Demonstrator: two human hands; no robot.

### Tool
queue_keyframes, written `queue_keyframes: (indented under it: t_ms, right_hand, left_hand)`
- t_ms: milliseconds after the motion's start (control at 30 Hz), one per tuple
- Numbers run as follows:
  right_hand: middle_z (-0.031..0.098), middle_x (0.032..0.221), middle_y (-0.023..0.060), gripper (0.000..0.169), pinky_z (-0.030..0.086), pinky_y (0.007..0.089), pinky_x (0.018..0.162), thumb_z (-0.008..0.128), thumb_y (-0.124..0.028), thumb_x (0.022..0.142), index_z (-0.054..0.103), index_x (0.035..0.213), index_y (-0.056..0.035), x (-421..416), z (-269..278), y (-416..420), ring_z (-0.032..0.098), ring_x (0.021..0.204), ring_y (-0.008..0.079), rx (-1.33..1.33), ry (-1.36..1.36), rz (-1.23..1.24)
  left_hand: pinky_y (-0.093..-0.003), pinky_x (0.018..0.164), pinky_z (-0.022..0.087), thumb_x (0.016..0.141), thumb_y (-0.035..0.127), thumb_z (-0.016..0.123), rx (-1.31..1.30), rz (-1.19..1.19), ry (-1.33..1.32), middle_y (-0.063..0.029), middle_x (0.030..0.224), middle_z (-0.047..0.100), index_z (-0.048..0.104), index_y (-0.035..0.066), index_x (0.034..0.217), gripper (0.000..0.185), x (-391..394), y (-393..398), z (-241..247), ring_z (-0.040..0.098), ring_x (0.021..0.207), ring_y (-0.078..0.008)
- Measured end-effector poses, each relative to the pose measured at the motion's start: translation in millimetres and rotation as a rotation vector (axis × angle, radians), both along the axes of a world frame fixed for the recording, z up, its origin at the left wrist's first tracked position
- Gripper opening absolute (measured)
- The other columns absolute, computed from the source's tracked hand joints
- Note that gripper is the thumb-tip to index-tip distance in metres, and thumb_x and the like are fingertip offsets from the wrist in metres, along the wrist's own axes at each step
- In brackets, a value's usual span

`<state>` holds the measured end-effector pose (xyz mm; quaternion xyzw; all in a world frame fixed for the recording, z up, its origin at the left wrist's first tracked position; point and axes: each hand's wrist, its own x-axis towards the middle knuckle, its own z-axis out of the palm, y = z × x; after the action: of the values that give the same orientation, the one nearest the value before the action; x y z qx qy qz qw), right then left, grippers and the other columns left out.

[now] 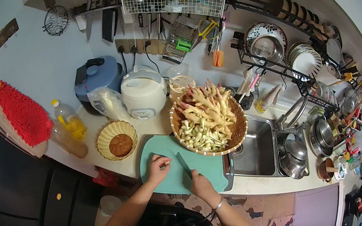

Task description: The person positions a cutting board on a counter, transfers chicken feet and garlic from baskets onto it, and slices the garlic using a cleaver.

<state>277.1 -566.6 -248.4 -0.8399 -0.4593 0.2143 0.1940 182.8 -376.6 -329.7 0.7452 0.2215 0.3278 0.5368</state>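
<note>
My right hand grips the handle of a kitchen knife, its blade pointing up and left over a green cutting board. At the board's left side, my left hand has its fingers curled around a small pale piece, mostly hidden by the fingers. Beyond the board, partly over its back edge, stands a round woven bamboo basket. It holds pink-tipped young ginger at the back and a heap of small pale bulbs with short stems at the front.
A small wicker basket lies left of the board, near an oil bottle and a plastic bag. A white rice cooker stands behind. On the right, a steel sink holds pots. Racks and hanging knives line the wall.
</note>
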Motion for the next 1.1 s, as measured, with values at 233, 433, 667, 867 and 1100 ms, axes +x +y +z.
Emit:
queue_keyframes:
  t_ms: [233,433,667,867,1100]
  right_hand:
    - [0.059,0.076,0.0269,0.023,0.049,0.0514,0.062,0.05,0.002,0.075,0.041,0.096,0.001,3,8,-32,0.059,0.072,0.0455,0.084,-0.126,-0.148]
    - [0.059,0.077,0.0268,0.025,0.049,0.0508,0.061,0.049,0.003,0.075,0.043,0.099,-0.0006,6,3,-27,0.059,0.07,0.0449,0.117,-0.109,-0.086]
    - [0.059,0.078,0.0274,0.029,0.049,0.0501,0.062,0.05,0.003,0.074,0.042,0.101,0.0004,-5,2,-17,0.059,0.071,0.0447,0.171,-0.06,-0.045]
    - [0.058,0.072,0.0281,0.027,0.048,0.0515,0.061,0.051,0.002,0.076,0.04,0.101,0.0008,-11,-10,-16,0.058,0.069,0.0461,0.242,0.013,-0.038]
    - [0.057,0.071,0.0284,0.025,0.046,0.0522,0.061,0.054,-0.002,0.08,0.037,0.098,0.0019,-12,-9,-16,0.057,0.07,0.047,0.253,0.091,-0.013]
  left_hand:
    - [-0.0255,0.068,0.054,0.077,-0.004,0.068,-0.264,-0.173,0.089,-0.007,0.09,0.059,0.061,0.0,0.103,0.027,4,3,-6,0.067,0.077,-0.0179]
    - [-0.0311,0.061,0.052,0.071,0.009,0.076,0.305,-0.037,0.243,-0.009,0.079,0.061,0.069,0.005,0.091,0.022,5,-10,12,0.064,0.066,-0.0233]
    - [-0.036,0.057,0.049,0.072,0.012,0.072,0.505,0.102,0.251,-0.0098,0.075,0.06,0.071,0.008,0.084,0.013,0,-20,6,0.06,0.061,-0.0264]
    - [-0.0366,0.053,0.048,0.071,0.011,0.072,0.416,0.061,0.32,-0.0117,0.065,0.058,0.071,0.006,0.081,0.012,1,-25,26,0.059,0.057,-0.0279]
    - [-0.0379,0.052,0.047,0.071,0.01,0.071,0.427,0.079,0.299,-0.0122,0.062,0.057,0.068,0.004,0.076,0.008,2,-25,27,0.057,0.056,-0.029]
